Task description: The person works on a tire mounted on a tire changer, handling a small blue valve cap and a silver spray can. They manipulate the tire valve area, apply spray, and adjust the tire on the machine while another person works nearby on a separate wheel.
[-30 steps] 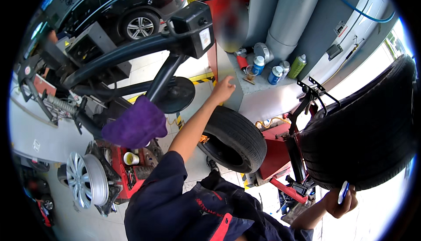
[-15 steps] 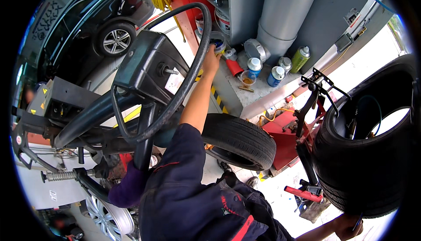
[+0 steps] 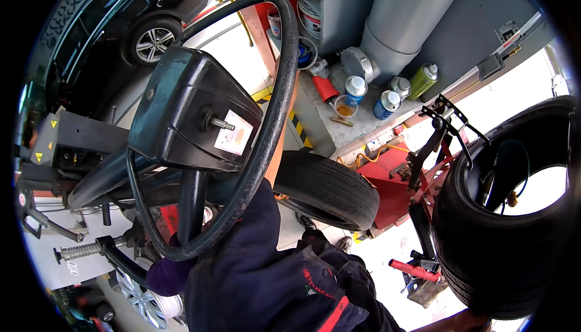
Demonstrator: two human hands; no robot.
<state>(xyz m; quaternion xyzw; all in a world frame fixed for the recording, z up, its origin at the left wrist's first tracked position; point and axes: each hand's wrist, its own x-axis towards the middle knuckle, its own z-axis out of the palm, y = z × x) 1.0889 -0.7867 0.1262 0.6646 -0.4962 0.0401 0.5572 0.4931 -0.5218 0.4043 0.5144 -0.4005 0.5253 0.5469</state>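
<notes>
a person in a dark blue sleeve (image 3: pixel 260 271) is leaning over a tyre-changing machine. the left arm is reaching up and away, running behind the black hoop (image 3: pixel 275 120) of the machine's guard. the left hand itself is hiding behind that hoop, so i cannot tell how its fingers are set or whether they are holding anything. the arm is pointing toward the ledge (image 3: pixel 357 129) by the grey pillar (image 3: pixel 393 17).

the right hand is not showing; only a strip of forearm (image 3: pixel 460 323) is coming in at the lower edge, under the hanging tyre, so its fingers cannot be judged either.

on the ledge three spray cans are standing upright: a blue one (image 3: pixel 354 90), another blue one (image 3: pixel 385 104) and a green one (image 3: pixel 422 80), tilted a little. a small clear cup (image 3: pixel 345 107) with orange stuff in it is sitting just beside the first blue can.

a black box (image 3: pixel 193 114) with a stub shaft and a pale label is filling the middle of the hoop. a tyre (image 3: pixel 330 190) is lying near the sleeve, below the ledge. a second tyre (image 3: pixel 508 211) is hanging at the right on a red stand (image 3: pixel 393 193). a dark car (image 3: pixel 121 23) is standing at upper left. an alloy wheel (image 3: pixel 142 296) is lying at the lower left.
</notes>
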